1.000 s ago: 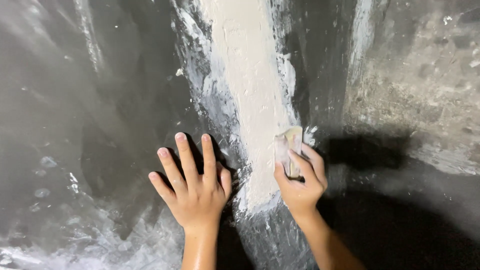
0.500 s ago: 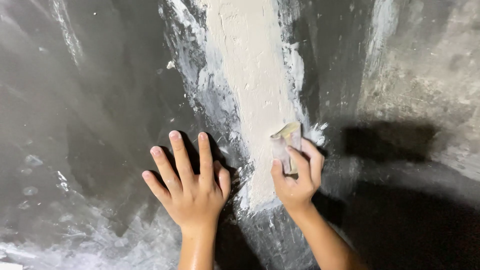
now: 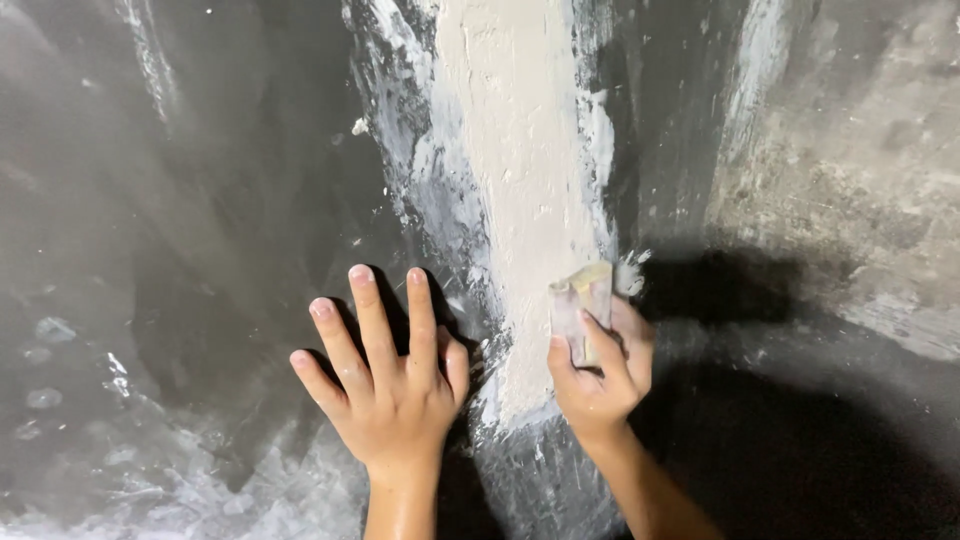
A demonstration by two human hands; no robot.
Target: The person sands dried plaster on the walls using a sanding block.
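Two hands on dark wall [image 3: 200, 200]. Left hand [image 3: 395, 385] flat, fingers spread, grasping nothing. Right hand [image 3: 600, 375] clenched around folded sandpaper pad [image 3: 582, 300], pressed against white plaster strip's [image 3: 520, 180] right edge. Pad's lower part hidden by fingers.

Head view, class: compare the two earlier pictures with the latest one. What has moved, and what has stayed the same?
The right hand has slid its folded sanding pad slightly up the right edge of the pale plaster strip. Its grip is unchanged. The left hand stays spread flat on the dark wall.
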